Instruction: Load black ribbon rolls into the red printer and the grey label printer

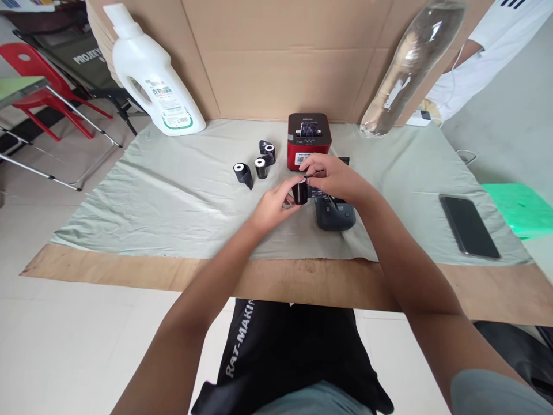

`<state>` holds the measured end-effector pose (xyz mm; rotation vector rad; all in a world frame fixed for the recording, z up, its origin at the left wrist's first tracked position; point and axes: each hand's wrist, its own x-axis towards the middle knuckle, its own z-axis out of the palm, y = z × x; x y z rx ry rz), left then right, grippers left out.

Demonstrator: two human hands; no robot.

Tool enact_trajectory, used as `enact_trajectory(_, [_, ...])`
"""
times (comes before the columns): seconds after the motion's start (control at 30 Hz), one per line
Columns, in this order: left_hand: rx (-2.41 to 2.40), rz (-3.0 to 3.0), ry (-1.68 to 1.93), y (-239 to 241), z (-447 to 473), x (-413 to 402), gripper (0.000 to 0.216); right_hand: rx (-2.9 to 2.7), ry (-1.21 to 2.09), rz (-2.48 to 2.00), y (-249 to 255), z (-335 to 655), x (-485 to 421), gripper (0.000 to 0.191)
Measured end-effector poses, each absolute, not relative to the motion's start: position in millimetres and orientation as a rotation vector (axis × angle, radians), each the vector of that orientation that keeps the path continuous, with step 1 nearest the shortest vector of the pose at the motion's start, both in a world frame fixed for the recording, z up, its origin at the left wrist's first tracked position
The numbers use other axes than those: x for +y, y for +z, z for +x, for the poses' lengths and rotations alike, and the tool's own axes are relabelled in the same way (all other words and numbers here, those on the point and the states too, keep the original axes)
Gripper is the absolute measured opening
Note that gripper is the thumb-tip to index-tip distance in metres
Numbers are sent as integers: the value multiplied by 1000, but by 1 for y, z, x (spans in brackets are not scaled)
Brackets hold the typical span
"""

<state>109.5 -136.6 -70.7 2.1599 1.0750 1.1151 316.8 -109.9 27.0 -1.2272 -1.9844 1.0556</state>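
Note:
My left hand (277,203) is closed around a small dark roll (300,192) with a shiny film wrap, held upright above the cloth. The fingers of my right hand (330,176) pinch the dark printed film (318,192) that stretches from the roll. Just beneath and to the right of the roll lies a black handheld device (336,215), partly hidden by my right hand. A red and black box-shaped machine (309,141) stands behind my hands, with dark film showing in its top slot. Several black rolls with white cores (261,168) stand to the left.
A white detergent bottle (158,80) and a clear plastic bottle (410,69) lean on the cardboard backing (280,75). A phone (469,226) lies on the right of the grey cloth (173,213). Beyond the cardboard, a person's white sleeve (464,86) shows.

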Motion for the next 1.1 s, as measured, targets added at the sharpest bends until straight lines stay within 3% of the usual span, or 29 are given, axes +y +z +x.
enact_trajectory(0.43, [1240,2180,1183,-70,113,-135,61,-2062,992,-1197,28,315,-114,24])
enact_trajectory(0.67, [1177,2130,1285,-71,112,-137,47,-1740,1393,-1230,29,309,-115,18])
enact_trajectory(0.83, [1253,1987,1305,-74,116,-140,56,-1824,1384,-1164,24,310,-111,29])
enact_trajectory(1.0, [1232,1889,1295,-77,118,-139,57,-2018,1323,-1139,24,309,-113,16])
enact_trajectory(1.1, [1215,1956,1228,-76,110,-130,77,-2005,1238,-1158,23,309,-112,20])
